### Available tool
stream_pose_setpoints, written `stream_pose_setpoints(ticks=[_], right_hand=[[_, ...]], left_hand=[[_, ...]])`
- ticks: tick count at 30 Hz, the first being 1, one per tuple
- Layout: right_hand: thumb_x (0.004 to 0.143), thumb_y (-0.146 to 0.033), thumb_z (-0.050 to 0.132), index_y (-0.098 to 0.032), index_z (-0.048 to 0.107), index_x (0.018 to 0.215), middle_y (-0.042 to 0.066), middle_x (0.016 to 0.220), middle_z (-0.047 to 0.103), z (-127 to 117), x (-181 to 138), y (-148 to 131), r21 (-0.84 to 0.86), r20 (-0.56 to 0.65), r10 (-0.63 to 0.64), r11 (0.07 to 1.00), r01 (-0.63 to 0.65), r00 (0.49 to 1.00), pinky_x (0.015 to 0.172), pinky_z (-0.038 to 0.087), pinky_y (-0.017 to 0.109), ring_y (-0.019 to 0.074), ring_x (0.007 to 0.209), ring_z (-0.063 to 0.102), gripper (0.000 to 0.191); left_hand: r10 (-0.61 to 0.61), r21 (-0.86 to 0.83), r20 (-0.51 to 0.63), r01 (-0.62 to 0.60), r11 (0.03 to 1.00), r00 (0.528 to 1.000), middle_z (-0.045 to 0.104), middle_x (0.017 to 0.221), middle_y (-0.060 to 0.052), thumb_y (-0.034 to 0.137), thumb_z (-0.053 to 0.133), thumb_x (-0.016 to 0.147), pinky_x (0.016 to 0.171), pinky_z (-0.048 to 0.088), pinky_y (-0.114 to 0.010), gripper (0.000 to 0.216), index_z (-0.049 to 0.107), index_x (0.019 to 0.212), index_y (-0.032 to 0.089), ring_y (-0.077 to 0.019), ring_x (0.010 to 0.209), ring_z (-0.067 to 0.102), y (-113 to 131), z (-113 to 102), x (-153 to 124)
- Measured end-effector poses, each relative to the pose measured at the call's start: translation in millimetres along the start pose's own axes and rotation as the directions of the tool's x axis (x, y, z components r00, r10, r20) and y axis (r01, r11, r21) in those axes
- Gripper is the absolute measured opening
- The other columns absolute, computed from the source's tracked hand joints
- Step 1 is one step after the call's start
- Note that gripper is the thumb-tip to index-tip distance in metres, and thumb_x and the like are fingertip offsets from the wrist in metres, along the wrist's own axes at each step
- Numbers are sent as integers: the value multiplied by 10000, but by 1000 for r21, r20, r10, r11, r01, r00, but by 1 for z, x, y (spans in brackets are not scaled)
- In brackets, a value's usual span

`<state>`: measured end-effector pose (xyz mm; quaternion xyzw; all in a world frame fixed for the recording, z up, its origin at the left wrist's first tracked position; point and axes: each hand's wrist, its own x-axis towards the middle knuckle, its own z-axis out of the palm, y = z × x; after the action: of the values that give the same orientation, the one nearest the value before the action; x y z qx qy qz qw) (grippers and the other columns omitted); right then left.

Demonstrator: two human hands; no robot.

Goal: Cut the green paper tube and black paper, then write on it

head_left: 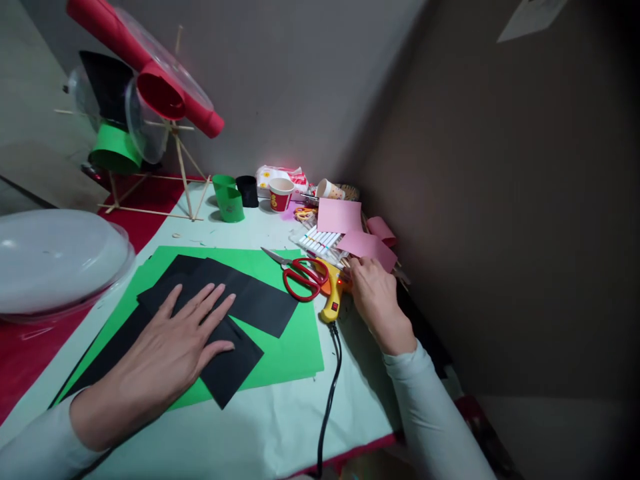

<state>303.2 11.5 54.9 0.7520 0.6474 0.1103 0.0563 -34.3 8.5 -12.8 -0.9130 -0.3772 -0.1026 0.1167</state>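
Black sheets (255, 293), on green paper (300, 350) toward the table's (295, 413) near edge: we steady them best with left hand (175, 350) open flat, right hand (376, 293), curled, hold unclear, wary of the glue gun (332, 303).

**Print in view, none legible**

Yellow lettering stands on the red cup (281, 196), too small and blurred to make out. The white pack (270, 178) behind it carries red and yellow print, equally unclear.
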Motion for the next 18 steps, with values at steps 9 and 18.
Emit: stream_pose_setpoints(ticks=[9, 18], right_hand=[[964, -98, 484, -129, 678, 994, 149, 982, 687, 2, 6, 2, -5, 17, 14, 1000, -14, 1000, 513, 285, 291, 267, 932, 667, 199], [933, -187, 532, -170, 651, 899, 77, 897, 633, -6, -7, 12, 43, -141, 114, 993, -109, 983, 486, 207, 275, 207, 681, 614, 125]], left_hand=[[14, 90, -22, -12, 996, 1000, 466, 1561, -86, 547, 337, 1025, 1153, 279, -541, 600, 484, 1487, 192, -307, 1445, 414, 4, -2, 4], [56, 119, -47, -50, 992, 997, 501, 1530, -91, 505, 344, 1034, 1072, 399, -538, 576, 472, 1481, 166, -295, 1386, 500, 4, -6, 10]])
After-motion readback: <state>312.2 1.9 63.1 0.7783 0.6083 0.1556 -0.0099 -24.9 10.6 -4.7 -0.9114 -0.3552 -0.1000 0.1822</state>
